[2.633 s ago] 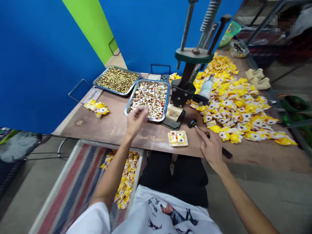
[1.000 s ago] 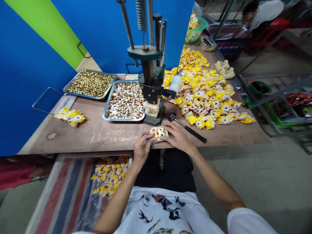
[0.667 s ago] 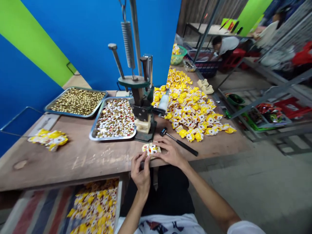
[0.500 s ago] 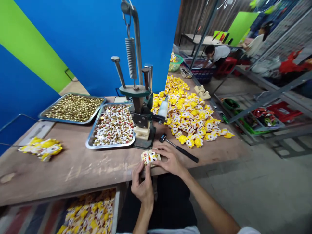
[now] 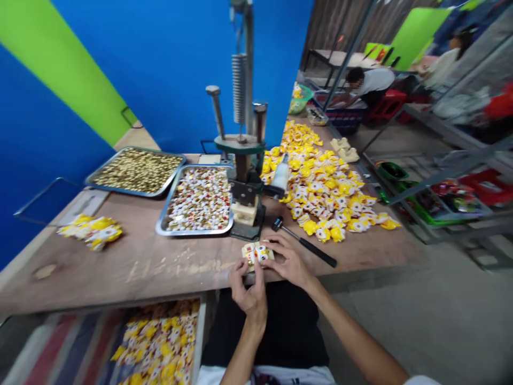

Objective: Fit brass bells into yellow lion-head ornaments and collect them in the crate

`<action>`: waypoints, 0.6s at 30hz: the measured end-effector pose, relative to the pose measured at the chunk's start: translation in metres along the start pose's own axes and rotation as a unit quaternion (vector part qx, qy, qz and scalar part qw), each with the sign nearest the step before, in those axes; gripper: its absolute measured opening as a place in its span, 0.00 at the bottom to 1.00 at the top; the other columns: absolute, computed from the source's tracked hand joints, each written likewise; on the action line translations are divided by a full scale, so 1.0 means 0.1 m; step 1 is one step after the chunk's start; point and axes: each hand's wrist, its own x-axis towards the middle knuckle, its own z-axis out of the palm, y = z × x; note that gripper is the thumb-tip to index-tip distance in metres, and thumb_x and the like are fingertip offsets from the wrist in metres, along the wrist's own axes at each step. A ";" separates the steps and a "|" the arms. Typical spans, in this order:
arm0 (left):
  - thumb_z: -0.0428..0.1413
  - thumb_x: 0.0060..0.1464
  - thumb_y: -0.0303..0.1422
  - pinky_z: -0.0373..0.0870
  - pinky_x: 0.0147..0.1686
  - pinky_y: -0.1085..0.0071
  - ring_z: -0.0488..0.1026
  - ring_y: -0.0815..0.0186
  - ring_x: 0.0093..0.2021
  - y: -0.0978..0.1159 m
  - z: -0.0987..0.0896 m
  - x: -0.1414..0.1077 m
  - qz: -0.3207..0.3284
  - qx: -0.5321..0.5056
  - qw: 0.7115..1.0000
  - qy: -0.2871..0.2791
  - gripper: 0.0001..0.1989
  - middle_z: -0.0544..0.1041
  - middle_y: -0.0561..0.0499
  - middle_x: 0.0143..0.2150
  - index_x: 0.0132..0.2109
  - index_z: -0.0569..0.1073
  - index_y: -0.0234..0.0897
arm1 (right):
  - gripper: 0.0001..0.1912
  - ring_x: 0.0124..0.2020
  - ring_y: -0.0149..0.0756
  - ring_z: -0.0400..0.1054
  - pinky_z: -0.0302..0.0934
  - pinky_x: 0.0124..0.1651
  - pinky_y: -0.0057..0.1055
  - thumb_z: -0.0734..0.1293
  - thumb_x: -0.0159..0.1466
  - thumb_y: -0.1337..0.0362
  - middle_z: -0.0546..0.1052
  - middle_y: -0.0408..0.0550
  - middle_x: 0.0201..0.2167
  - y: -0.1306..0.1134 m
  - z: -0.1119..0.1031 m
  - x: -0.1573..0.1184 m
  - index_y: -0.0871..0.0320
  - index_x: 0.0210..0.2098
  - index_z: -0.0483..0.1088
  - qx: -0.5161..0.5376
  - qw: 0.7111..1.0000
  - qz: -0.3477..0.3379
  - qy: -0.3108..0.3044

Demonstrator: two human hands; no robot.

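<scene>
Our left hand (image 5: 247, 291) pinches the near edge of a small board of wrapped sweets (image 5: 257, 254), and our right hand (image 5: 289, 263) closes over its right end. The board lies flat above the table (image 5: 120, 278) edge, long axis running sideways, nearly parallel to that edge. A black-handled hammer (image 5: 308, 243) lies just beyond our right hand, pointing away rightward.

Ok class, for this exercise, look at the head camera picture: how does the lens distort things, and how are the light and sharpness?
In the head view, the wide lens bends the table edge and tilts the press; the light is flat, with only faint shadows; the left hand and right hand show little blur, while the far shelves look softer.
</scene>
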 end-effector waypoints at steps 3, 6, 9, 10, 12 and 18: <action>0.65 0.69 0.43 0.83 0.56 0.47 0.83 0.52 0.51 0.10 -0.10 0.08 -0.030 -0.016 0.999 -0.017 0.10 0.81 0.42 0.49 0.47 0.76 0.45 | 0.28 0.71 0.52 0.72 0.70 0.74 0.50 0.75 0.75 0.53 0.76 0.56 0.69 -0.05 -0.03 -0.06 0.45 0.72 0.75 -0.044 0.999 -0.003 -0.024; 0.66 0.66 0.45 0.81 0.60 0.46 0.83 0.51 0.53 0.06 -0.37 0.48 -0.023 -0.007 0.999 0.034 0.12 0.81 0.42 0.48 0.46 0.74 0.45 | 0.33 0.74 0.56 0.69 0.69 0.74 0.57 0.73 0.76 0.52 0.72 0.56 0.74 -0.07 -0.23 -0.10 0.43 0.78 0.67 -0.111 0.993 -0.023 -0.010; 0.68 0.62 0.46 0.81 0.59 0.49 0.82 0.54 0.50 -0.20 -0.97 1.18 -0.026 0.049 0.987 0.152 0.16 0.81 0.43 0.48 0.47 0.74 0.42 | 0.26 0.70 0.57 0.72 0.68 0.73 0.61 0.70 0.78 0.54 0.76 0.56 0.69 -0.03 -0.62 -0.09 0.42 0.73 0.73 -0.166 0.984 -0.040 0.060; 0.68 0.60 0.46 0.82 0.56 0.51 0.81 0.56 0.46 -0.32 -1.21 1.44 -0.034 0.077 0.981 0.174 0.18 0.81 0.44 0.45 0.47 0.75 0.40 | 0.24 0.68 0.56 0.73 0.68 0.73 0.60 0.70 0.77 0.54 0.78 0.55 0.67 0.00 -0.77 -0.08 0.43 0.71 0.76 -0.184 0.978 -0.042 0.087; 0.69 0.55 0.48 0.83 0.52 0.53 0.81 0.58 0.41 -0.60 -1.66 1.93 -0.059 0.132 0.971 0.192 0.21 0.81 0.47 0.42 0.44 0.75 0.38 | 0.20 0.65 0.55 0.75 0.69 0.71 0.57 0.71 0.77 0.52 0.80 0.55 0.62 0.03 -1.06 -0.04 0.45 0.66 0.80 -0.223 0.965 -0.038 0.135; 0.70 0.49 0.48 0.84 0.56 0.38 0.83 0.52 0.45 -1.42 -2.21 3.10 -0.050 0.232 0.959 0.158 0.20 0.81 0.55 0.37 0.33 0.70 0.43 | 0.21 0.57 0.54 0.78 0.74 0.63 0.53 0.66 0.79 0.49 0.84 0.58 0.54 0.11 -1.60 0.29 0.54 0.60 0.81 -0.289 0.945 -0.002 0.152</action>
